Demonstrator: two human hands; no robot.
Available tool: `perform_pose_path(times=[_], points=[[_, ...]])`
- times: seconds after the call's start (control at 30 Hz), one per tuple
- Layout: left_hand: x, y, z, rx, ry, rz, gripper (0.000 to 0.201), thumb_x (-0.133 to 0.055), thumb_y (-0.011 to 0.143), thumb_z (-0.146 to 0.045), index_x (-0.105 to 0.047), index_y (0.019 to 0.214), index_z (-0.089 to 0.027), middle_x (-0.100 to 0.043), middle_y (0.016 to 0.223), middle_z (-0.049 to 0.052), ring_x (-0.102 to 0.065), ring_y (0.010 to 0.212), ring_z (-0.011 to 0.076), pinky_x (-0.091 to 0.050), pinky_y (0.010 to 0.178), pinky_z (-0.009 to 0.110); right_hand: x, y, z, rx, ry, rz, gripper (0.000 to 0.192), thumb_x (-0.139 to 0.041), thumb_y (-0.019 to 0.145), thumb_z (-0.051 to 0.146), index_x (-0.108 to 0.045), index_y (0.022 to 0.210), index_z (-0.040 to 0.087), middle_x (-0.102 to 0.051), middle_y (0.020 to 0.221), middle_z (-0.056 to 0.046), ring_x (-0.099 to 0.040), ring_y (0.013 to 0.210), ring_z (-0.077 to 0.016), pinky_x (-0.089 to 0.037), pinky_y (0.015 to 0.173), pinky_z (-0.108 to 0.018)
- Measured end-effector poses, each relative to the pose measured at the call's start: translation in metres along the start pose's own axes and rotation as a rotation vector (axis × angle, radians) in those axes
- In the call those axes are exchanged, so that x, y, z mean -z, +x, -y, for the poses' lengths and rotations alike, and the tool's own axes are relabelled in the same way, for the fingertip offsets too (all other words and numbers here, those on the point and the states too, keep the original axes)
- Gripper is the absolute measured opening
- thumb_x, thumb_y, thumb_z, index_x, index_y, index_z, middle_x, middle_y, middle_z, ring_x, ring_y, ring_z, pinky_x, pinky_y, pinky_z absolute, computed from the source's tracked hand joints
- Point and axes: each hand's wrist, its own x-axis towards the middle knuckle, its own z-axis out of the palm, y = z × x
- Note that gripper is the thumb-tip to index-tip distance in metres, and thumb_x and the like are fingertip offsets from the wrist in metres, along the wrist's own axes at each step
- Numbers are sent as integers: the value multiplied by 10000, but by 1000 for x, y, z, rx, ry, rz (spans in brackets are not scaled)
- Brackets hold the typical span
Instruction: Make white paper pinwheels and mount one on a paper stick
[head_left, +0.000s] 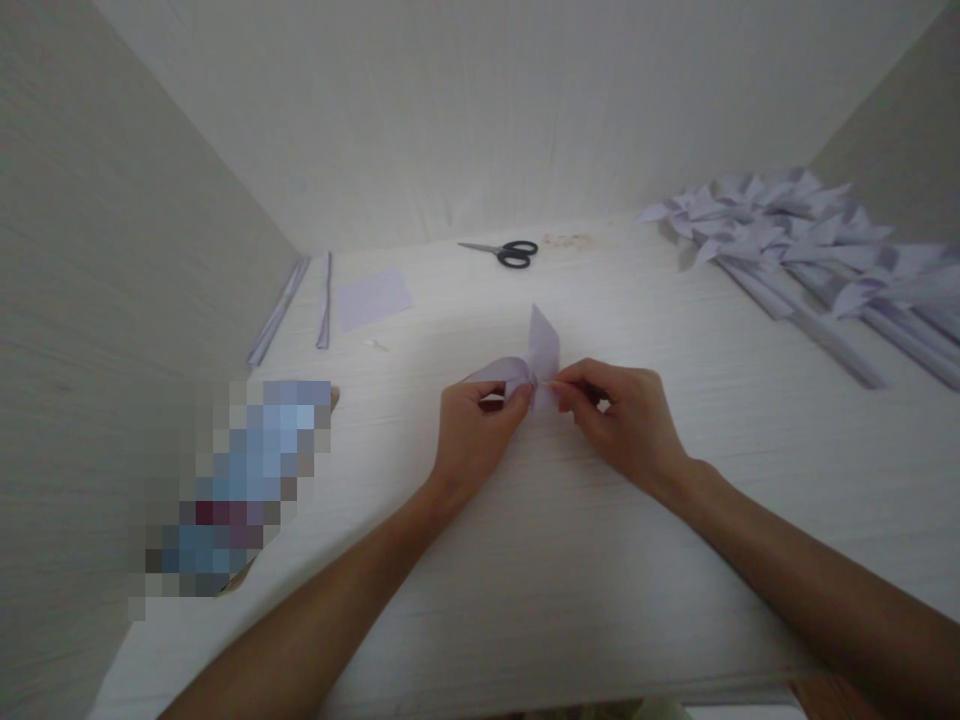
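Over the middle of the table, a pale lilac paper pinwheel (545,342) is pinched in my left hand (476,435). One of its blades points up, and another curls to the left over my fingers. Close against the pinwheel's centre, my right hand (630,420) is closed, thumb and fingertips together on a thin, pale, stick-like piece (550,384). That piece reaches the paper between both hands; its exact kind is too small to tell. My fingers hide part of the pinwheel's middle.
Black-handled scissors (516,253) lie at the back beside small tan bits (568,241). Finished pinwheels on sticks (795,230) are piled at right. At left are a lilac paper square (373,298), rolled paper sticks (324,300), a small white piece (376,345) and a blurred-out object (247,480).
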Motion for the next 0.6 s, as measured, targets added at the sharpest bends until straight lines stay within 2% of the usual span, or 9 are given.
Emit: perform_pose_path(times=[0.2, 0.37, 0.6], points=[[0, -1, -1, -37, 31, -16, 152, -572, 652, -247, -675, 663, -136, -666, 716, 30, -600, 618, 129, -480, 527, 198, 0, -3, -1, 96, -108, 25, 138, -479, 773, 176, -585, 686, 158, -611, 603, -15, -539, 534, -110, -362, 517, -209], [-1, -1, -1, -102, 103, -35, 158, -555, 666, -240, -676, 660, -138, -656, 686, 29, -594, 608, 123, -484, 531, 196, 1, -2, 3, 46, -162, 139, 224, -402, 821, 205, -532, 646, 156, -556, 540, -9, -498, 487, -108, -332, 508, -223], [-1, -3, -2, -161, 177, -34, 152, -549, 674, -223, -679, 661, -148, -647, 661, 19, -583, 586, 109, -484, 530, 184, 3, -2, 8, 102, -255, 141, 178, -410, 782, 131, -546, 670, 154, -580, 609, -36, -497, 531, -122, -318, 504, -231]])
